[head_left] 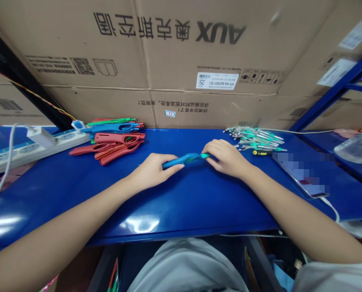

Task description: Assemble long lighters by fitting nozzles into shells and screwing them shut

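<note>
Head view: slim blue casing (183,158), bright green-tipped, both hands (153,171) clamped on its ends

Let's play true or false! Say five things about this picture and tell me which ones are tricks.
1. The left hand is holding a blue piece. True.

2. The right hand is empty. False: it holds a green part at the blue piece's end.

3. Some red pieces lie to the left of both hands. True.

4. The phone lies to the left of both hands. False: it lies to the right of them.

5. The big AUX letters look the right way up. False: they are upside down in this picture.
</note>
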`<control>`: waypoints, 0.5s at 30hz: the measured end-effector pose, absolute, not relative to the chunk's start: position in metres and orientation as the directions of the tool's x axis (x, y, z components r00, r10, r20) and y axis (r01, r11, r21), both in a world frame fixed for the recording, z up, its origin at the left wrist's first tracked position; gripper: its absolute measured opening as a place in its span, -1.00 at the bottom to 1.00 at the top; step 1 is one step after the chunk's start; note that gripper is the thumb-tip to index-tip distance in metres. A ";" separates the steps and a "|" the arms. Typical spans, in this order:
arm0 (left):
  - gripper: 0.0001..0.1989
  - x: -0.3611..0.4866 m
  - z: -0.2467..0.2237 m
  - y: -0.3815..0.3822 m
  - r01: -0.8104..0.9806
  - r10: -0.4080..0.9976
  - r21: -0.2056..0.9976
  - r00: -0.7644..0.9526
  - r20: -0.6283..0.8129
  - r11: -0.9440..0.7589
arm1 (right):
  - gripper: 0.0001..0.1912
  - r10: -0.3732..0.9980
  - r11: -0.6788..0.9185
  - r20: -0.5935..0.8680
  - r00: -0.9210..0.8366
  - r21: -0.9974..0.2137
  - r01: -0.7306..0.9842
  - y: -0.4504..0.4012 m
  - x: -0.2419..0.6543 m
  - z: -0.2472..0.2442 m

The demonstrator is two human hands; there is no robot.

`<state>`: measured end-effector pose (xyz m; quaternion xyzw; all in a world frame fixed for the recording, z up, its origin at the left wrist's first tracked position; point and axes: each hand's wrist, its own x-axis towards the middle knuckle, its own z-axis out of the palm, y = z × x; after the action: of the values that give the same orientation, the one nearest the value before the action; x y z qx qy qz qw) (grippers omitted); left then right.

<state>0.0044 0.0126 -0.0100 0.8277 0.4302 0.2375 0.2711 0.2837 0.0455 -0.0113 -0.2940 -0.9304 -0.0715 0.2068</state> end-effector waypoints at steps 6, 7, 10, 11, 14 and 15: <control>-0.67 -0.001 -0.013 0.014 0.654 0.731 0.328 0.592 0.340 -0.682 | -0.69 0.534 0.813 0.380 -0.756 0.017 0.583 0.044 0.284 -0.011; -0.67 -0.001 -0.014 0.013 0.654 0.724 0.314 0.598 0.344 -0.688 | -0.69 0.531 0.815 0.372 -0.761 0.022 0.579 0.044 0.284 -0.011; -0.67 0.000 -0.016 0.011 0.645 0.709 0.299 0.610 0.353 -0.704 | -0.69 0.504 0.831 0.374 -0.778 0.035 0.555 0.043 0.284 -0.013; -0.67 0.000 -0.016 0.010 0.636 0.704 0.304 0.615 0.354 -0.709 | -0.68 0.488 0.838 0.384 -0.784 0.046 0.544 0.043 0.284 -0.014; -0.68 -0.002 -0.015 0.011 0.595 0.683 0.335 0.636 0.360 -0.730 | -0.68 0.428 0.856 0.434 -0.793 0.088 0.510 0.039 0.283 -0.015; -0.68 -0.003 -0.014 0.012 0.579 0.674 0.345 0.644 0.362 -0.739 | -0.68 0.406 0.862 0.448 -0.796 0.102 0.497 0.038 0.283 -0.015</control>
<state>-0.0027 0.0116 -0.0145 0.9013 0.3474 0.2390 0.0992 0.2825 0.0382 -0.0153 -0.2399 -0.9416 -0.1078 0.2104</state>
